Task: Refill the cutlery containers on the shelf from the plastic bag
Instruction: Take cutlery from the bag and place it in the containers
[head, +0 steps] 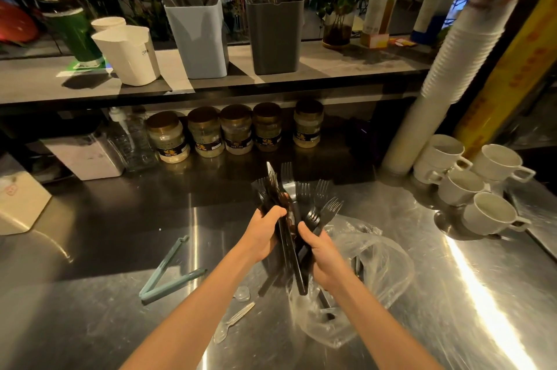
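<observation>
Both bare forearms reach in from the near edge and converge toward the middle, the left forearm (pixel 208 291) angling up to the right and the right forearm (pixel 373 312) angling up to the left. The left hand (pixel 265 238) and right hand (pixel 322 259) sit close side by side, backs toward the camera. Each has its fingers curled round one shared bundle of black plastic cutlery (pixel 297 267), held upright between them; the right thumb lies up along the bundle.
</observation>
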Tool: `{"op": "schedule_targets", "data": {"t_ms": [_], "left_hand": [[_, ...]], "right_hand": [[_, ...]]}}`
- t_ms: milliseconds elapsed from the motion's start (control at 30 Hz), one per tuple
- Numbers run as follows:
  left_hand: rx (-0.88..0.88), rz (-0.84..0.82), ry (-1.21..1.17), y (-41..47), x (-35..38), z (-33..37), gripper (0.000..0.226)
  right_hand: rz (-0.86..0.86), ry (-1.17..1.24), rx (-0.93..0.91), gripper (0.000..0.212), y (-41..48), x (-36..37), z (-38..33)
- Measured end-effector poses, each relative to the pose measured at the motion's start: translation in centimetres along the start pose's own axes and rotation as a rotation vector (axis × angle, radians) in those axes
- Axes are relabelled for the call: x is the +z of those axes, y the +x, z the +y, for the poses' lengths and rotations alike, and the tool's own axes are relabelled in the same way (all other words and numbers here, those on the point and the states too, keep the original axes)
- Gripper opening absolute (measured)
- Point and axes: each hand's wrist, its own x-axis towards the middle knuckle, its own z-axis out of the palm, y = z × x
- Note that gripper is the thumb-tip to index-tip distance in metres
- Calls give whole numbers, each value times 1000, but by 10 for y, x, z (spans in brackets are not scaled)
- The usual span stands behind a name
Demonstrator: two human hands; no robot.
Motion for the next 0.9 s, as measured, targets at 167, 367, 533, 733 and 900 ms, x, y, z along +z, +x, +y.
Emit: {"op": "schedule_targets", "data": {"t_ms": [167, 367, 533, 733, 900], "left_hand": [[-35, 69, 41, 3, 2, -5, 30], [-15, 76, -43, 3, 5, -5, 27], [63, 33, 32, 1, 8, -5, 31], [100, 64, 139, -1, 21, -9, 14], [75, 52, 226, -7, 33, 0, 21]], "right_hand": [[5, -86, -37, 26, 1, 1, -1], [-54, -72, -40, 23, 1, -4, -3], [-86, -114, -45, 30, 1, -4, -5], [-144, -181, -25, 38, 1, 1, -5], [-188, -281, 10, 54, 2, 6, -1]]}}
